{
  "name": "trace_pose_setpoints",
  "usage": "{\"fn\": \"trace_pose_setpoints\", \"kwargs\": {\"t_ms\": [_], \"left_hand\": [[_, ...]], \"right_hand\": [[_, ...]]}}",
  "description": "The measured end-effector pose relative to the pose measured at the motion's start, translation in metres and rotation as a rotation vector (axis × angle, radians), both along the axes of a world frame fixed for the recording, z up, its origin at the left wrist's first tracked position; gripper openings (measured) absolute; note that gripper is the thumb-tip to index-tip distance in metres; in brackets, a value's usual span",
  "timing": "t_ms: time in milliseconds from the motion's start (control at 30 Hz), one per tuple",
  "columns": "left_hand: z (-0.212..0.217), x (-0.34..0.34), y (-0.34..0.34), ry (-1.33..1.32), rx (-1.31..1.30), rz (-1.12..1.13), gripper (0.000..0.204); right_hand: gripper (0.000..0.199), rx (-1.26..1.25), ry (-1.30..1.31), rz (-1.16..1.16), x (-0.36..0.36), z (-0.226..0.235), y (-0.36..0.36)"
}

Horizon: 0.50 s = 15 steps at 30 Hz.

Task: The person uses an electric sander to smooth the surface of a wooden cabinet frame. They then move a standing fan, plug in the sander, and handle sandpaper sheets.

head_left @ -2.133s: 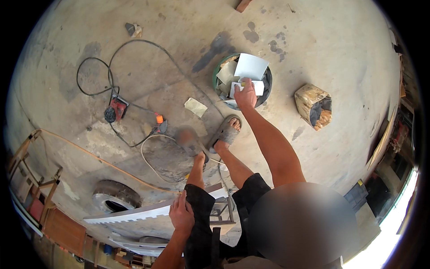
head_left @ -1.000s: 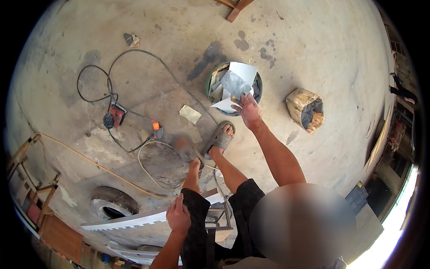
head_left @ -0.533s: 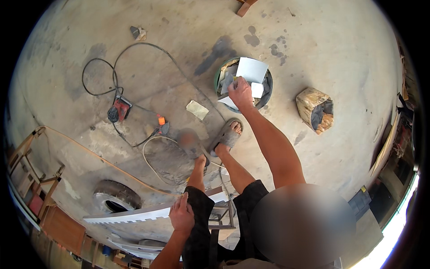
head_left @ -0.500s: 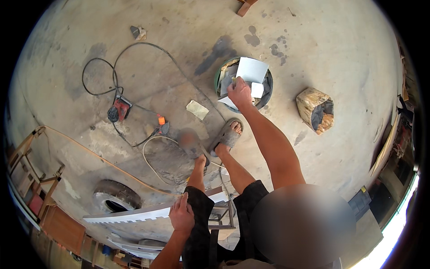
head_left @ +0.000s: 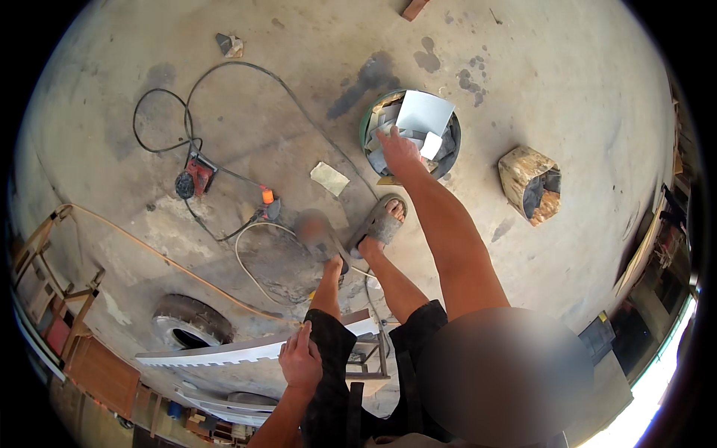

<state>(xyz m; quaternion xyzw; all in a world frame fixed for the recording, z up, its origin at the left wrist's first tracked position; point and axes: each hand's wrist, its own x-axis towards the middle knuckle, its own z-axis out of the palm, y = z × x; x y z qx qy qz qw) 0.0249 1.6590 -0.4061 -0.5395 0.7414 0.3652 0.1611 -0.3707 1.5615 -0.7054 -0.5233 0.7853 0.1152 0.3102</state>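
My right hand (head_left: 401, 149) reaches into a round green-rimmed bin (head_left: 364, 128) on the floor. Its fingers look parted over scraps of paper or card, and I see nothing held. A large white sheet (head_left: 424, 112) stands up at the far side of the bin, and a smaller white piece (head_left: 431, 145) lies just right of the hand. Resting on my left knee, over the dark shorts (head_left: 332, 347), my left hand (head_left: 301, 361) has its fingers stretched out and holds nothing.
A crumpled paper sack (head_left: 526, 183) stands right of the bin. Left are a red power tool (head_left: 199, 178), a looping black cable (head_left: 284, 88) and an orange connector (head_left: 267, 196). A yellowish sheet (head_left: 329, 179) lies near my feet. A tyre (head_left: 192, 321) and a long white notched board (head_left: 246, 352) lie lower left.
My right hand has shifted slightly, and its fingers, bunched together before, now look more parted over the scraps. My left hand stays on the knee.
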Motion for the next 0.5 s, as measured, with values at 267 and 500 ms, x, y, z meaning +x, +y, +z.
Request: {"fn": "trace_pose_setpoints", "kwargs": {"t_ms": [267,500], "left_hand": [[0.000,-0.002,-0.003,-0.009,0.006,0.022,0.038],[-0.003,0.000,-0.003,-0.006,-0.009,-0.001,0.038]], "right_hand": [[0.035,0.017,0.010,0.040,-0.010,0.004,0.032],[0.031,0.024,-0.007,0.068,0.005,-0.010,0.003]]}}
